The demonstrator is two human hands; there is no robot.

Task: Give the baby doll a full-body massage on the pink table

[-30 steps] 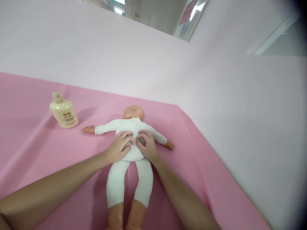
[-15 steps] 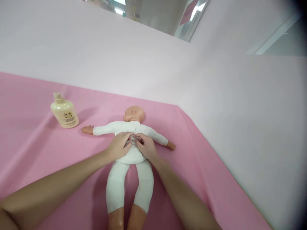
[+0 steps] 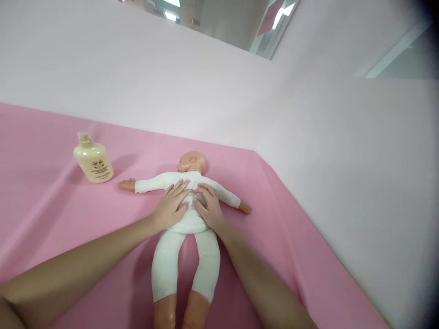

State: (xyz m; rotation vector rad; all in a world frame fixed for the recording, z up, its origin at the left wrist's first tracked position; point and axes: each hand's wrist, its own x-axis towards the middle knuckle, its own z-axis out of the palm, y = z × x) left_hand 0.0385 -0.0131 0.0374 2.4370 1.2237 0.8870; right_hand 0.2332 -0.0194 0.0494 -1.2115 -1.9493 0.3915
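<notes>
A baby doll (image 3: 190, 224) with a white cloth body lies stretched out, its head turned to the left and its arms spread wide. It seems to lie on its front. My left hand (image 3: 171, 205) rests on the left side of its back, fingers spread and thumb toward the middle. Opposite it, my right hand (image 3: 210, 208) lies on the right side of the back with its fingers also apart. Both palms touch the white cloth, and neither hand grips anything. The doll's feet run out of view at the bottom.
A pale yellow pump bottle (image 3: 93, 160) with a dark printed label stands left of the doll's outstretched hand. Pink cloth (image 3: 137, 146) covers the table. A white wall (image 3: 164, 82) rises behind and to the right, with a window (image 3: 226, 23) above.
My fingers were bent together over the doll's middle back, bunching the cloth. Now they have straightened and spread toward its shoulders, and the cloth lies flatter.
</notes>
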